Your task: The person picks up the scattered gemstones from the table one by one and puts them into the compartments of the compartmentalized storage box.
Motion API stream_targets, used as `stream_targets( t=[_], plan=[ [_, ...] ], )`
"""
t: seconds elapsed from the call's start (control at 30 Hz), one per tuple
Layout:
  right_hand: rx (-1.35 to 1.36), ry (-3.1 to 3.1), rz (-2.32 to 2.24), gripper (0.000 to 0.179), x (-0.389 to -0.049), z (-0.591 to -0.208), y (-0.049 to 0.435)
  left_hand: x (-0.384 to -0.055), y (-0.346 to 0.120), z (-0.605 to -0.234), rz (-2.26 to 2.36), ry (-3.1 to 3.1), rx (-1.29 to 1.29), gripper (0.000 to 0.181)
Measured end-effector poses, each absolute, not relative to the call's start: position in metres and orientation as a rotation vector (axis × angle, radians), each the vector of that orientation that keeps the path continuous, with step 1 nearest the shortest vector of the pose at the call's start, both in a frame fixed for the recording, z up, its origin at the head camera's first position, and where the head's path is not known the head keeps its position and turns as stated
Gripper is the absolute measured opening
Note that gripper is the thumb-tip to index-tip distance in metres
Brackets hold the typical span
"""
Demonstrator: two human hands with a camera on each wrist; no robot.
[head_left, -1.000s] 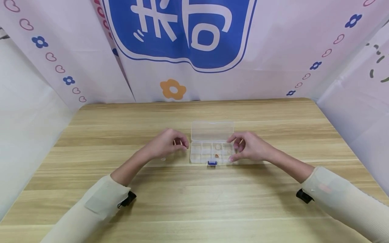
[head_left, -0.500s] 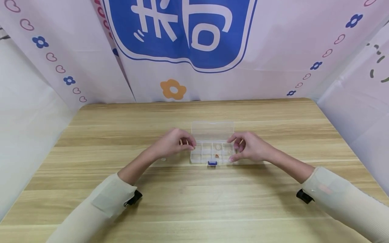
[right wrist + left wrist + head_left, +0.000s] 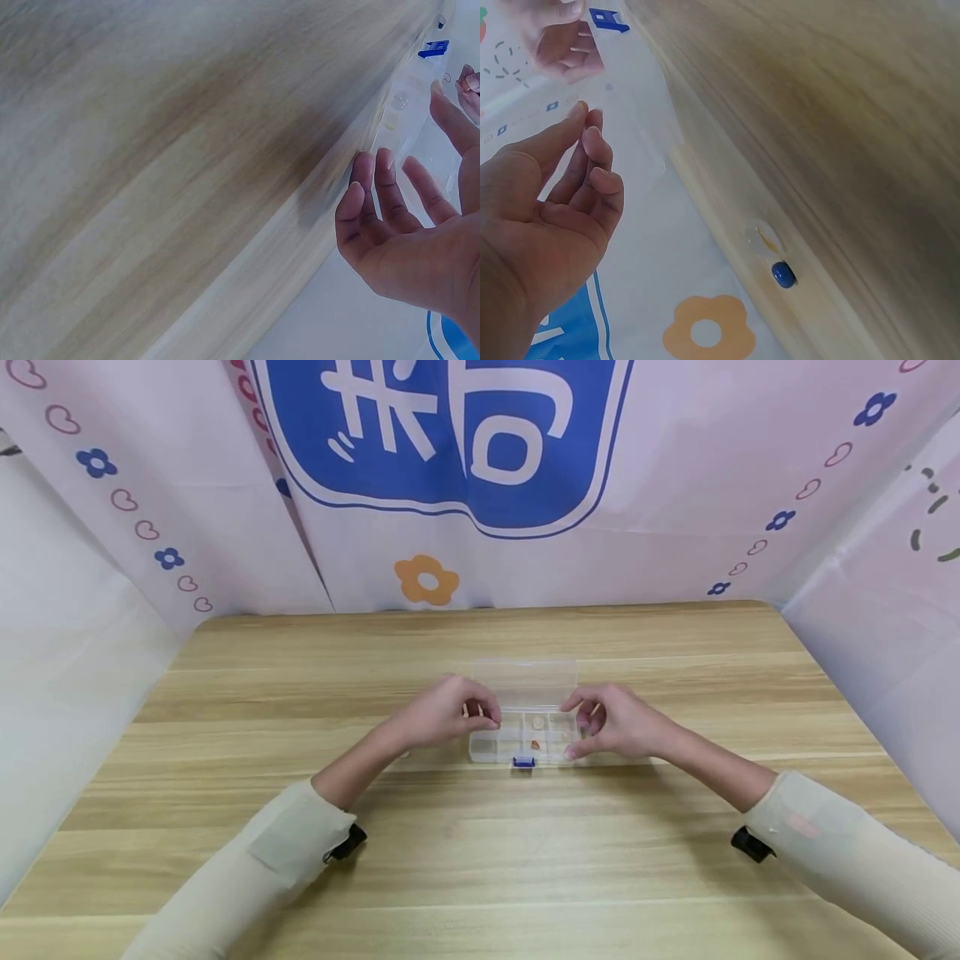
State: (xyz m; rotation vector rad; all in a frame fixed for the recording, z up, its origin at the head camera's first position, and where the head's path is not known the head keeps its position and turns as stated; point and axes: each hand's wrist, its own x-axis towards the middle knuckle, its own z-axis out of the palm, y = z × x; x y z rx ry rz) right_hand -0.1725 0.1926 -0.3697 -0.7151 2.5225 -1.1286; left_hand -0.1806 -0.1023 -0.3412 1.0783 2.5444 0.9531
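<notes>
A clear plastic compartment box (image 3: 486, 747) lies on the table, its see-through lid (image 3: 536, 683) open at the back and its blue latch (image 3: 523, 762) in front. My right hand (image 3: 618, 722) holds the box's right end, thumb at the front corner and forefinger at the rear. Over the back left compartments, my left hand (image 3: 442, 712) pinches a tiny piece between thumb and forefinger; its kind is too small to tell. Inside the box sit a reddish-orange piece (image 3: 535, 745) and a pale round piece (image 3: 537, 723), in separate compartments.
On the wood-grain table (image 3: 480, 860), in the left wrist view, a blue bead (image 3: 784, 274) lies beside a clear rounded piece (image 3: 765, 238) with a yellow streak. A printed cloth (image 3: 360, 560) hangs behind the table's far edge.
My left hand has moved right, from beside the box to over its left compartments, still pinching. The right hand and the box have stayed in place.
</notes>
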Motion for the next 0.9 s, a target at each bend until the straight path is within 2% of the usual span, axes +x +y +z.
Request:
stream_targets(
  t=[0.9],
  plan=[
    [-0.719,2.529,-1.138,0.056,-0.171,-0.368,0.192,-0.183,-0.085,-0.345,0.904,2.499,1.113,0.004]
  ],
)
